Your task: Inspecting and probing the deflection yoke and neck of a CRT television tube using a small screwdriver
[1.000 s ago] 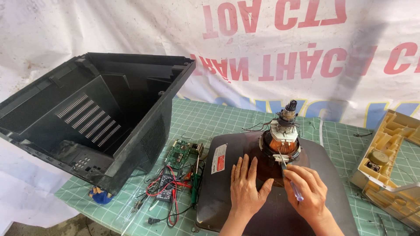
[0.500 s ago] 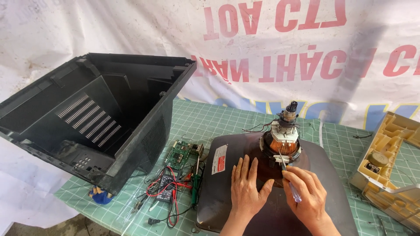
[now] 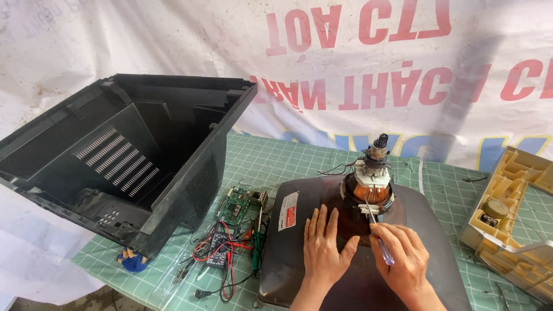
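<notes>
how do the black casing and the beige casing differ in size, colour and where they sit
The black casing is much larger than the beige casing. The black casing stands at the mat's left, its hollow, vented inside facing the camera; the beige casing lies at the right edge, partly out of frame, showing ribs and a round part. Both are open plastic shells on the green mat.

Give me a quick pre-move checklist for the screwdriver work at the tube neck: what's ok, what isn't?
1. Left hand flat on the picture tube, bracing it: ok.
2. Right hand gripping the screwdriver: ok.
3. Screwdriver tip at the copper coil assembly on the neck: ok; whether it is seated in a fastener: cannot tell.
4. Tube lying face down, steady on the green cutting mat: ok.
5. Loose circuit board and wires lie right against the tube's left edge: not ok.
6. Black rear casing set aside, apart from both hands: ok.
</notes>
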